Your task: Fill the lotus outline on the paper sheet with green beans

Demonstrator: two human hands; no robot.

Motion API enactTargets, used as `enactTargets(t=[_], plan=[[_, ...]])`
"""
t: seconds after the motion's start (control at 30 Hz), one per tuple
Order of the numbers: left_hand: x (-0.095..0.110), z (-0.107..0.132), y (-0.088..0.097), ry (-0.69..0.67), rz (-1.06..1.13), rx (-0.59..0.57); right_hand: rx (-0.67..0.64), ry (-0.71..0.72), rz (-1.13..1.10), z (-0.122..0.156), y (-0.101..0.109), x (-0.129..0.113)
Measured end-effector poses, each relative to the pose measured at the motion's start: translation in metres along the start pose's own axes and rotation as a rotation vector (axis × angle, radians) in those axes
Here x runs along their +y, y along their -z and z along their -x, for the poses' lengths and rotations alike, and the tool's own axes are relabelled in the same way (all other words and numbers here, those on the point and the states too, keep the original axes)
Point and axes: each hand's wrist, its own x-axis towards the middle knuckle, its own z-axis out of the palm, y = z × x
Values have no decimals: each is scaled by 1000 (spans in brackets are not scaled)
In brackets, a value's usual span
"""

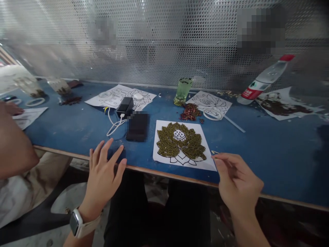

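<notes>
My left hand (104, 169) hovers at the table's front edge, its fingers spread and holding nothing. A watch with a pale strap is on that wrist. Between the thumb and fingertips of my right hand (238, 181) a thin pale stick (215, 152) is pinched, only its tip showing. Just left of that hand lies a white sheet with a lotus drawing (160, 164). Green beans (168, 144) cover most of the petals, while the seed head and lowest petals are bare paper. A black phone (137, 127) lies beyond my left hand, its outline partly blurred.
Behind the sheet are a reddish pile (190, 112), a green cup (184, 91), another lotus drawing (221, 103) and a tape roll (212, 114). A red-capped bottle (264, 80) leans at right. A black charger (125, 105) with white cable sits left. Another person's arm (15, 144) is far left.
</notes>
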Motion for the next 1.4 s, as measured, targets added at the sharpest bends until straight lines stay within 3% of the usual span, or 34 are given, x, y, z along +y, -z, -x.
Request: enactTargets(t=[0.2,0.43,0.53,0.8,1.03,1.4], plan=[[2,2,-1,51,178,-16,-1,-1,19,-1,0,1],[12,2,3,383,1141,185,23,-56,37,1,0,0],[17,-1,9,482,1433,247,22,-76,53,1,1,-2],[21,-1,34,664,1980,-159,-25,-167,68,1,5,-4],[23,5,29,653,2188,-296,-31,-179,127,0,6,-6],[34,8,31,577,2144,-287,9,-147,139,1,4,-2]])
